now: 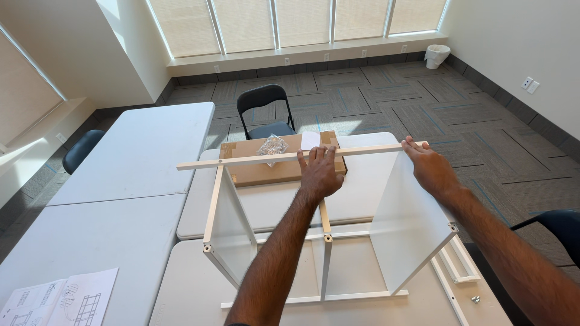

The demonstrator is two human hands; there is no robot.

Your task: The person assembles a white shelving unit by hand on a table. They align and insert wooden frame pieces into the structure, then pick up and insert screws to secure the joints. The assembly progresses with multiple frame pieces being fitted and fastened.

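A half-built white shelf frame [229,223] stands on a white table [362,199], with upright side panels at left and right [411,229]. A long white rail [254,159] lies across the panels' top edges. My left hand [319,172] rests flat on the rail near its middle, fingers spread over it. My right hand [428,166] presses on the rail's right end, above the right panel. Neither hand grips around anything.
A brown cardboard box [266,172] with a clear bag of hardware [273,146] lies behind the frame. Loose white rails [459,268] and a small screw [475,299] sit at right. An instruction sheet [60,299] lies at lower left. Dark chairs [266,108] stand around.
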